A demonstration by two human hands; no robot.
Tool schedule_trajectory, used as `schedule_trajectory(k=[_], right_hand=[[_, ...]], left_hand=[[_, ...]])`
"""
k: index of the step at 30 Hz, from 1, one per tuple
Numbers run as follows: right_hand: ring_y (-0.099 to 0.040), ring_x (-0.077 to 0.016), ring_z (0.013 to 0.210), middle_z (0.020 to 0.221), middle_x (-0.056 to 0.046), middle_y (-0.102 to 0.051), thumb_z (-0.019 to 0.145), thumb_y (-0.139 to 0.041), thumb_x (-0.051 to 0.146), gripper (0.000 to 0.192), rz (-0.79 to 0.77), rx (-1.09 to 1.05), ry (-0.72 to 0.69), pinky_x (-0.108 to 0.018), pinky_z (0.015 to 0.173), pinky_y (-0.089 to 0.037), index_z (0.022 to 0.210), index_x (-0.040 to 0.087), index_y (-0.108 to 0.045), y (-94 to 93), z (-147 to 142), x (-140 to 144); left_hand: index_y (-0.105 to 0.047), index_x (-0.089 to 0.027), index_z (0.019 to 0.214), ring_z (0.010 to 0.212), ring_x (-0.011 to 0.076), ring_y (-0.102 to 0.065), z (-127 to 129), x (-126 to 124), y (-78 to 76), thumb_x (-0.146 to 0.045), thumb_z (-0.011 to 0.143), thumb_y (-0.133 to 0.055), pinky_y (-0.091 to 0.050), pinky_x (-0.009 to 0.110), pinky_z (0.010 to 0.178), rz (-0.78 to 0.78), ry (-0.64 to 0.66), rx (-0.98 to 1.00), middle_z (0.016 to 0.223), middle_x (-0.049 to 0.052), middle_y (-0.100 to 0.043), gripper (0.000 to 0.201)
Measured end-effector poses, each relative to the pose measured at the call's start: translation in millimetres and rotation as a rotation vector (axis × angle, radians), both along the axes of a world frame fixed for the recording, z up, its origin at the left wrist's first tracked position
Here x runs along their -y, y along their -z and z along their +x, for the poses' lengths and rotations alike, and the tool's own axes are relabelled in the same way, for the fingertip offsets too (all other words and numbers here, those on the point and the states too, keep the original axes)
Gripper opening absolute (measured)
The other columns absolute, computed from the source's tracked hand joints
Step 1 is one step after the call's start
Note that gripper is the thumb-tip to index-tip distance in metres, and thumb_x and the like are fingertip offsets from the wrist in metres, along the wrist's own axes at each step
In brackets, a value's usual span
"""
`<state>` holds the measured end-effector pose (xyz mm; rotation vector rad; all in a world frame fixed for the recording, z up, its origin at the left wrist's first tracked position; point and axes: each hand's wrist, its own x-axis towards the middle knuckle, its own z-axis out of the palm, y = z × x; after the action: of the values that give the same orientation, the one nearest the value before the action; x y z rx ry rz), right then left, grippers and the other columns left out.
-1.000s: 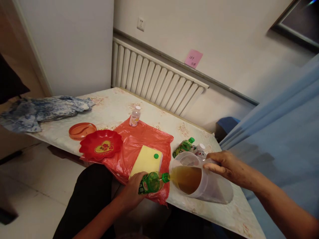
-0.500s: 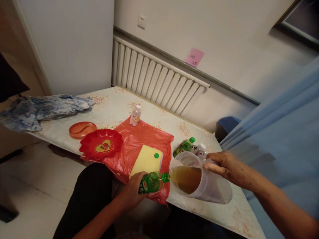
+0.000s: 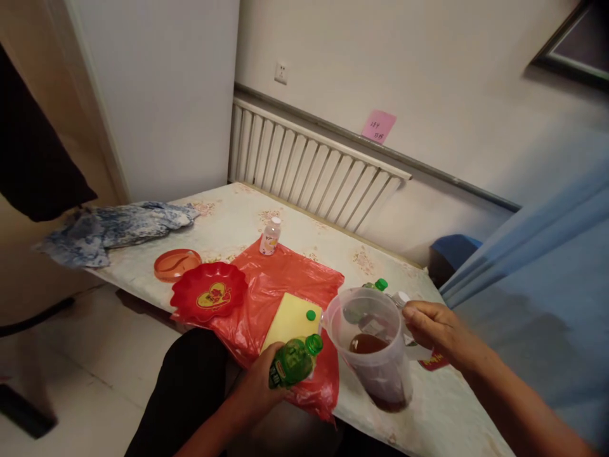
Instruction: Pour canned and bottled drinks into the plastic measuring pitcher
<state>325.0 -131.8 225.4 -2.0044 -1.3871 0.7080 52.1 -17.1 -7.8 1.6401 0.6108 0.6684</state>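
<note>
Green bottle (image 3: 294, 360) in L hand (image 3: 259, 387), pitcher (image 3: 373, 346) in R (image 3: 435, 327).

This is a room in a home. A table (image 3: 228, 219) with a flowered cover stands against a plain wall under a white radiator (image 3: 314, 168), with a wall socket (image 3: 281, 72) above it. A crumpled cloth (image 3: 114, 228), red dishes (image 3: 209, 297), small drink bottles (image 3: 270, 236) and a red plastic bag (image 3: 290, 279) lie about, and a blue curtain (image 3: 537, 266) hangs at the right over a tiled floor (image 3: 61, 381).
</note>
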Motion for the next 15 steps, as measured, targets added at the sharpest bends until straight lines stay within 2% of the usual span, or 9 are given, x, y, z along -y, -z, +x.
schedule_trajectory(k=[5, 7, 9, 12, 15], right_hand=[[-0.027, -0.0099, 0.042, 0.045, 0.006, -0.037, 0.081, -0.053, 0.056, 0.044, 0.229, -0.288, 0.129, -0.026, 0.044, -0.021, 0.053, 0.022, -0.045, 11.8, -11, -41], [-0.026, -0.0099, 0.043, 0.046, 0.007, -0.033, 0.079, -0.058, 0.052, 0.042, 0.34, -0.415, 0.124, -0.026, 0.045, -0.023, 0.053, 0.023, -0.043, 17.5, -18, -64], [-0.031, -0.0102, 0.046, 0.048, 0.007, -0.036, 0.077, -0.061, 0.049, 0.04, 0.433, -0.526, 0.078, -0.026, 0.048, -0.027, 0.053, 0.022, -0.044, 25.5, -27, -90], [-0.037, -0.0109, 0.049, 0.051, 0.006, -0.043, 0.074, -0.064, 0.046, 0.034, 0.529, -0.623, 0.055, -0.026, 0.052, -0.032, 0.056, 0.021, -0.049, 43.8, -41, -128], [-0.04, -0.0114, 0.05, 0.05, 0.005, -0.043, 0.078, -0.059, 0.043, 0.034, 0.591, -0.604, 0.068, -0.027, 0.053, -0.033, 0.054, 0.021, -0.049, 69.1, -55, -161]], left_hand=[[-0.052, -0.019, 0.121, 0.104, 0.0267, -0.061, -2, 1, 4.3, -0.023, 0.07, -0.071, -0.048, 0.035, 0.09, -0.055, -0.038, 0.04, 0.115, 0.009, -0.065, 0.054], [-0.055, -0.018, 0.117, 0.098, 0.0255, -0.063, -2, 1, 5.0, -0.024, 0.071, -0.071, -0.05, 0.033, 0.085, -0.078, -0.043, 0.044, 0.11, 0.009, -0.068, 0.049], [-0.056, -0.018, 0.115, 0.095, 0.0245, -0.064, -3, 1, 4.5, -0.025, 0.072, -0.071, -0.05, 0.032, 0.083, -0.096, -0.049, 0.05, 0.107, 0.008, -0.069, 0.046], [-0.056, -0.019, 0.115, 0.095, 0.024, -0.064, -6, 2, 2.4, -0.024, 0.071, -0.072, -0.05, 0.032, 0.085, -0.12, -0.058, 0.055, 0.109, 0.007, -0.069, 0.046], [-0.057, -0.019, 0.113, 0.096, 0.0247, -0.065, -11, 2, 1.6, -0.025, 0.068, -0.076, -0.05, 0.033, 0.087, -0.154, -0.078, 0.05, 0.111, 0.007, -0.069, 0.049]])
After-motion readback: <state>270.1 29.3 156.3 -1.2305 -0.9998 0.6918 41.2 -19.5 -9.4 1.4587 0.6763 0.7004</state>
